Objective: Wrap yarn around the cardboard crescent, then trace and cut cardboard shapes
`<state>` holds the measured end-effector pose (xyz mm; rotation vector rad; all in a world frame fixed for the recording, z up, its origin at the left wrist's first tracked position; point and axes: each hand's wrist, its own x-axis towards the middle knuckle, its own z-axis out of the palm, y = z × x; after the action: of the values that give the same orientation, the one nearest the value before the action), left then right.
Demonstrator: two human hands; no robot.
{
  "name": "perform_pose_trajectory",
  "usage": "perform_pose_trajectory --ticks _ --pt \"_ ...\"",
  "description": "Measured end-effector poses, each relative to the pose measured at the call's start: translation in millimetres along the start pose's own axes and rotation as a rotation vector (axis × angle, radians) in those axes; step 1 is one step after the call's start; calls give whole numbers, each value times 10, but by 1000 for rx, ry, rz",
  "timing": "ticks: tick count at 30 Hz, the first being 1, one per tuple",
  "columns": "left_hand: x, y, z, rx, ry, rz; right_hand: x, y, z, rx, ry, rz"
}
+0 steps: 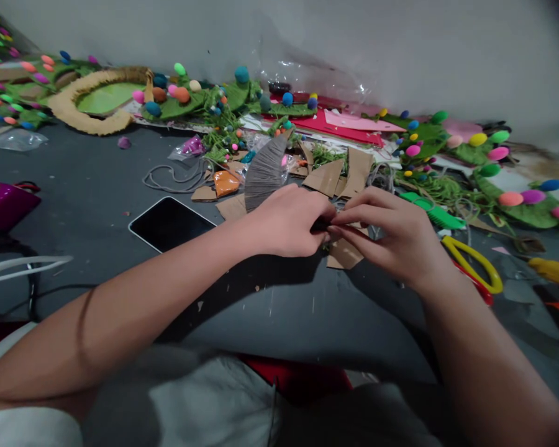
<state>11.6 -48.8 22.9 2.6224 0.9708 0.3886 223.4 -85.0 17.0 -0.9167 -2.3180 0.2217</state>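
Pinching, right hand: thumb and fingertips of the right hand meet at a small dark piece, mostly hidden between the two hands.
Left hand: the left hand is curled, back upward, its fingertips closed on that same dark piece; whether the palm also grips anything cannot be told.
Grey crescent: the ribbed grey crescent rises just behind the left hand, tapering toward the wall, its lower end covered; whether it joins the dark piece is hidden.
Feel: the crescent looks light and fairly stiff, its ribs like wound cord; these would probably slip or spread if rubbed sideways, and the narrow tip could bend.
Where to hold: the broad middle, pressed flat across both faces, seems safest; the dark piece offers room for fingertips only.
Around the crescent: cardboard scraps, an orange packet and loose grey cord lie on the bench.
Farther out: a phone near the left forearm; yellow-and-red handles beside the right wrist.
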Motion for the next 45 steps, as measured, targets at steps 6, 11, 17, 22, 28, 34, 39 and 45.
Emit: perform_pose_trajectory --ticks 6,11,17,22,28,34,39,45 --pt "16 -42 43 -97 -61 -2 48 7 17 131 22 337" --pt "8 -11 94 -72 -37 10 51 78 5 571 -82 771" --pt "-18 49 86 -46 22 -3 83 148 6 904 -118 970" --pt "-19 37 111 -74 127 17 104 183 22 1067 -136 1019" --pt "-2 4 96 -191 243 17 72 213 61 1139 -98 968" --pt "13 -16 38 -273 369 -92 76 161 198 1115 72 881" --pt "25 -37 8 -332 420 -155 67 104 235 781 242 699" --pt "22 -94 21 -339 464 -147 33 88 240 324 242 416"
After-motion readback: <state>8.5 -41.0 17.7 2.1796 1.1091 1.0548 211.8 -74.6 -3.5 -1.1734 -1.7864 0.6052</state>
